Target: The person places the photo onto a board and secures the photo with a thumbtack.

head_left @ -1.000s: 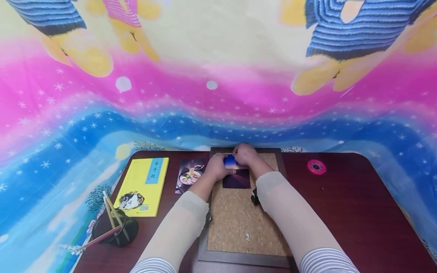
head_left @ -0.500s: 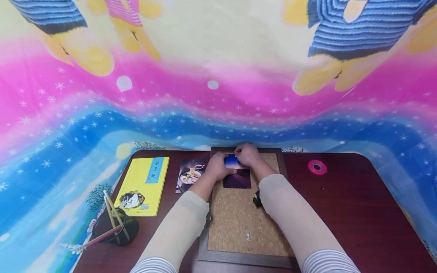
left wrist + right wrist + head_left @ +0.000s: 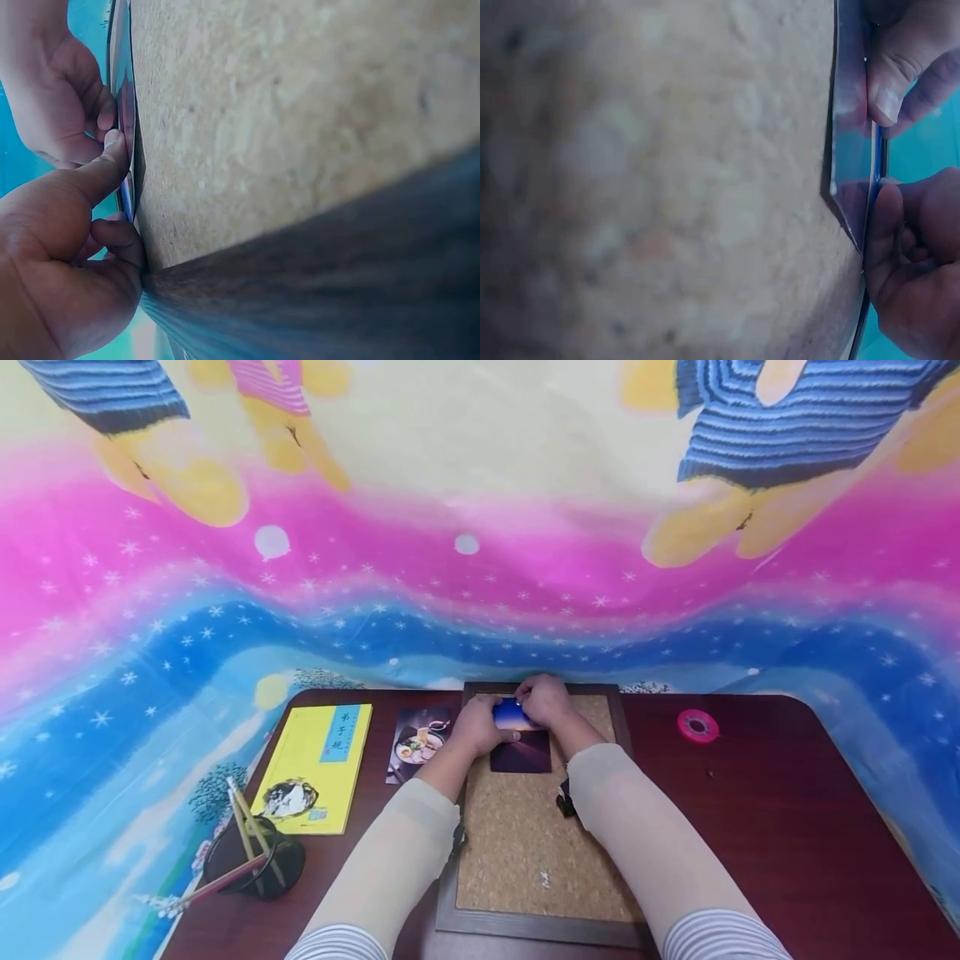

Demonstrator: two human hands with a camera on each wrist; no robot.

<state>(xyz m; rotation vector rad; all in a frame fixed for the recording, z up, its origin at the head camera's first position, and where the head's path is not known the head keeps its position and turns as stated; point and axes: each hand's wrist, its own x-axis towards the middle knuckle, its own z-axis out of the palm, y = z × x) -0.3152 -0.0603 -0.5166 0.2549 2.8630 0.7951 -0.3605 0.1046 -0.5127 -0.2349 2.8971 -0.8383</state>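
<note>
A photo card (image 3: 521, 752), blue above, orange in the middle and dark purple below, lies against the upper part of a framed cork board (image 3: 534, 835). My left hand (image 3: 478, 727) spans the card's left side, its thumb (image 3: 109, 161) pressed straight onto the face and other fingers by the frame. At the card's top edge, my right hand (image 3: 546, 700) has its fingers curled, pinching a small pale thing (image 3: 518, 702) whose kind I cannot tell. In the right wrist view, the card's near corner (image 3: 847, 206) stands slightly off the cork.
Left of the board lie a noodle-bowl photo card (image 3: 420, 747) and a yellow book (image 3: 315, 768). A black mesh pen cup (image 3: 288, 864) holds several pencils. To the right are a pink ring-shaped roll (image 3: 698, 726) and a tiny dark thing (image 3: 711, 774) on the table (image 3: 787, 835).
My right hand has shifted slightly right along the card's top edge and its forearm with it. My left hand and the card keep their place.
</note>
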